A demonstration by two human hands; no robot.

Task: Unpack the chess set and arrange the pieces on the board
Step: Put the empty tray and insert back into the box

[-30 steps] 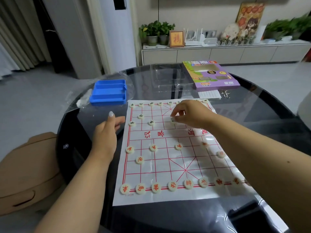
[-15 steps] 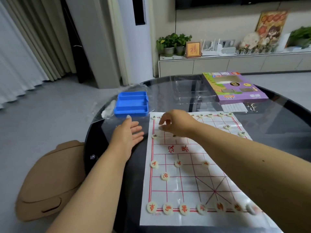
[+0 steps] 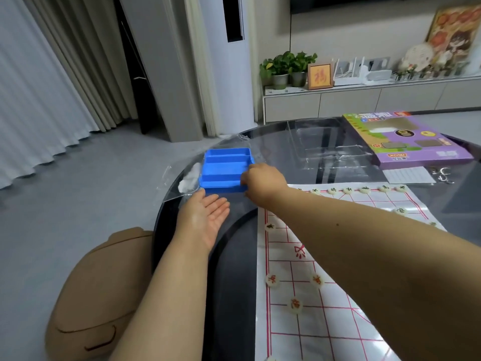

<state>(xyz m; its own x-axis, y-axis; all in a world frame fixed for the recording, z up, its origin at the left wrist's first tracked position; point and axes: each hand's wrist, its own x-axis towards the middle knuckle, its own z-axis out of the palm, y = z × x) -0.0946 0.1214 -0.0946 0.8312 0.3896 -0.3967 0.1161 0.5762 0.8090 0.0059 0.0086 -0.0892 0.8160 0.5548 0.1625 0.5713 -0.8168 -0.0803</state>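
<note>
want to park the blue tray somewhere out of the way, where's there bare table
Bare dark glass lies between the board's left edge and the table rim, under the left hand. Crowded: the far side holds the blue tray, clear plastic insert and purple box.

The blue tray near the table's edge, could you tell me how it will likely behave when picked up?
The blue tray looks like thin moulded plastic with empty compartments, so probably light and fairly stiff. It sits on crinkled clear film over glossy glass, so it may slide when the right hand tugs its corner.
</note>
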